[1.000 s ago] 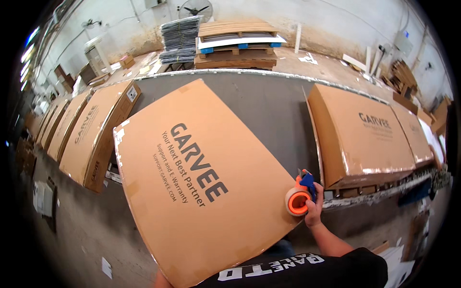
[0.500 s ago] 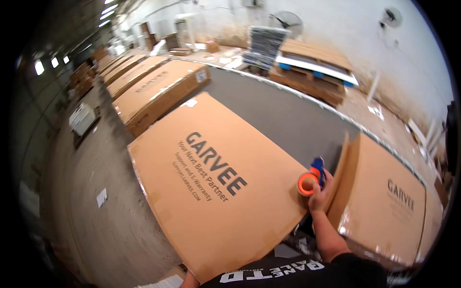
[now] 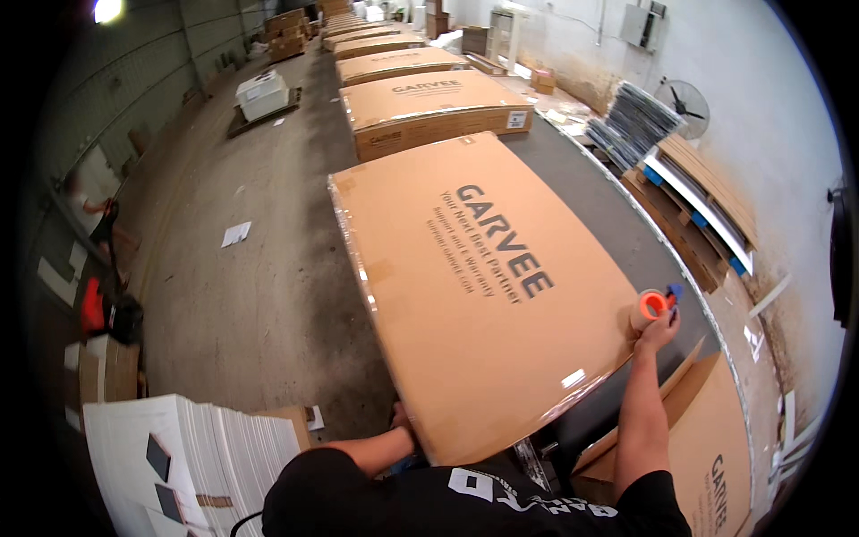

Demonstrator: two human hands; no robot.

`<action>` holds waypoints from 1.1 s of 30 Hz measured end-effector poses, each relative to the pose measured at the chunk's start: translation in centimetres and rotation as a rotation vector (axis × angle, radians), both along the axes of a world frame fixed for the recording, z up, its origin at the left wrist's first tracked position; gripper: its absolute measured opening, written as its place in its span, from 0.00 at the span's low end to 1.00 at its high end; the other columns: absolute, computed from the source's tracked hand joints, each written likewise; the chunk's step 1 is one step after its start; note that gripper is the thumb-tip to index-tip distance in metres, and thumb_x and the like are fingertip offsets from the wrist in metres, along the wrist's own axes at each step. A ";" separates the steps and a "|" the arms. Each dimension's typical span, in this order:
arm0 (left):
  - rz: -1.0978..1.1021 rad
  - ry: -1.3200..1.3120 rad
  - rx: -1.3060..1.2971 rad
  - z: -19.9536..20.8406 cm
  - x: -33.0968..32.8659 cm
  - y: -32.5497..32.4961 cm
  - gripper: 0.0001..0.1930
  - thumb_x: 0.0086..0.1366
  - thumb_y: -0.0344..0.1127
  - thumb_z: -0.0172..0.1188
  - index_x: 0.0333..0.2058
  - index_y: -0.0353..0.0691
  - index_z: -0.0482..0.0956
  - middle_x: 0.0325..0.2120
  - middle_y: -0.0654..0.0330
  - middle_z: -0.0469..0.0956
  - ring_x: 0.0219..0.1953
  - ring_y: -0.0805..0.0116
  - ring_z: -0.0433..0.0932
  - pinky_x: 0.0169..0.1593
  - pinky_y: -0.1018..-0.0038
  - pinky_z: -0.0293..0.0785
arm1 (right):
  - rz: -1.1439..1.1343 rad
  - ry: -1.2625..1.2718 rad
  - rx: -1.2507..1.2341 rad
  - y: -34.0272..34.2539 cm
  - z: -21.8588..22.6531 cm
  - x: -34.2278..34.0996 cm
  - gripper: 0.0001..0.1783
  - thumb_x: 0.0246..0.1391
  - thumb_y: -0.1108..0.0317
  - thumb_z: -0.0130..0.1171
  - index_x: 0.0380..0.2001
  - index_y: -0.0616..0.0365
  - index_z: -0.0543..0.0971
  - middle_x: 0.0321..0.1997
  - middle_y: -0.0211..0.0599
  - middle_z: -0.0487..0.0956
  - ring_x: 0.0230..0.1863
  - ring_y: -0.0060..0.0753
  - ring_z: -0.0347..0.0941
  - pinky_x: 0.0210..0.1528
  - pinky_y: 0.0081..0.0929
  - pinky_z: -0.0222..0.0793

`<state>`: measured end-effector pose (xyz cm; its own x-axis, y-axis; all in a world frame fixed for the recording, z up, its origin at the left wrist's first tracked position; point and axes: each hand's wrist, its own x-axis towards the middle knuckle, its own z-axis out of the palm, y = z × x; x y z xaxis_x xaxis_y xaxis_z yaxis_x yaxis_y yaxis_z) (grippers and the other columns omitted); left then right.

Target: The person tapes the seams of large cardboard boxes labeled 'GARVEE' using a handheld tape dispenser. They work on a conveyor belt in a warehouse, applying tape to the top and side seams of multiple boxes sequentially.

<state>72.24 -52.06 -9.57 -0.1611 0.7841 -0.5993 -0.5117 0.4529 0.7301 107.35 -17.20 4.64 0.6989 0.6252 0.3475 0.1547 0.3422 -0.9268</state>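
Note:
A large flat brown carton (image 3: 474,358) with dark print lies before me on a dark conveyor belt (image 3: 626,242). Clear tape shines along its left and near edges. At its right edge, my right hand (image 3: 660,331) is closed on a tape dispenser (image 3: 650,307) with an orange hub and a blue part. My left hand (image 3: 401,417) is at the carton's near left side, low against its edge; its fingers are mostly hidden.
More cartons (image 3: 438,98) line the belt ahead. An open-flapped carton (image 3: 707,447) stands at near right, a stack of white sheets (image 3: 197,456) at near left. Pallets (image 3: 698,206) lean by the right wall. A person (image 3: 94,210) stands far left near a red-and-black machine (image 3: 109,309).
The view has swung left, bringing the white stack and the person into sight. More of my left forearm shows beside the carton. My right hand still holds the tape dispenser at the right edge.

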 end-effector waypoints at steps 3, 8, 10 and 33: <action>-0.110 0.067 -0.009 -1.3 4.0 1.0 0.28 0.72 0.53 0.50 0.60 0.38 0.75 0.59 0.52 0.78 0.56 0.54 0.78 0.55 0.58 0.74 | 0.243 0.436 0.116 -3.0 3.3 -1.1 0.22 0.62 0.63 0.51 0.57 0.61 0.74 0.55 0.41 0.77 0.53 0.36 0.77 0.55 0.34 0.74; -0.424 0.257 -0.071 -3.5 10.2 3.8 0.28 0.72 0.52 0.50 0.60 0.38 0.76 0.58 0.52 0.78 0.56 0.54 0.78 0.55 0.59 0.74 | 0.492 0.433 0.137 -13.9 3.3 -5.9 0.26 0.63 0.64 0.51 0.63 0.61 0.69 0.58 0.41 0.76 0.56 0.37 0.77 0.59 0.35 0.74; -0.617 0.311 -0.115 -2.7 9.2 2.9 0.27 0.72 0.52 0.50 0.60 0.38 0.76 0.58 0.52 0.78 0.56 0.54 0.78 0.54 0.59 0.74 | 0.543 0.376 0.124 -19.4 2.8 -7.7 0.28 0.63 0.64 0.51 0.65 0.61 0.67 0.60 0.42 0.76 0.57 0.38 0.76 0.60 0.35 0.72; -0.242 1.685 -0.457 15.9 -48.7 34.7 0.47 0.70 0.75 0.40 0.57 0.30 0.76 0.55 0.38 0.79 0.60 0.43 0.78 0.63 0.52 0.71 | -0.012 -0.161 0.135 -26.4 -0.7 -18.2 0.42 0.52 0.61 0.48 0.71 0.67 0.60 0.72 0.52 0.64 0.74 0.49 0.60 0.75 0.46 0.55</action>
